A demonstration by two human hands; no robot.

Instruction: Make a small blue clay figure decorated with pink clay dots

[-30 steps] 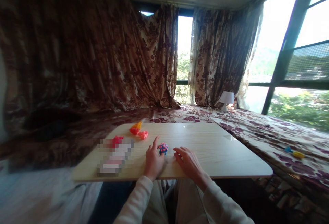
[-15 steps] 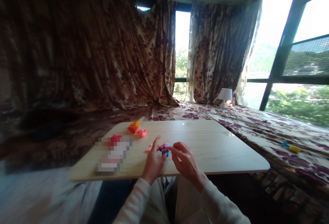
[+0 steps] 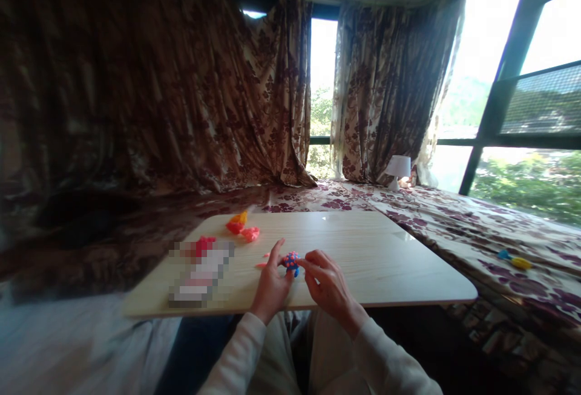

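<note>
Just above the table's near edge, my left hand (image 3: 272,283) holds a small blue clay piece (image 3: 292,262) covered in orange-pink dots. Its thumb points up and its fingers wrap around the piece. From the right side, my right hand (image 3: 327,277) reaches in with its fingers curled and the index fingertip against the dotted surface. Whether a small bit sits between that finger and the thumb, I cannot make out. Small pink clay strips (image 3: 261,265) lie on the table just left of the piece, partly behind my left hand.
The pale wooden table (image 3: 385,262) bears crumpled red and orange wrappers or clay lumps (image 3: 236,223), a coral one (image 3: 250,235), a red one (image 3: 205,244) and a blurred-out box-like item (image 3: 200,277). Right, a blue-yellow item (image 3: 520,262) lies on floral fabric; a white lamp (image 3: 398,168) stands behind.
The dotted clay piece has turned or shifted very slightly between my hands. Both hands stay nearly in place, and the things on the table have not moved.
</note>
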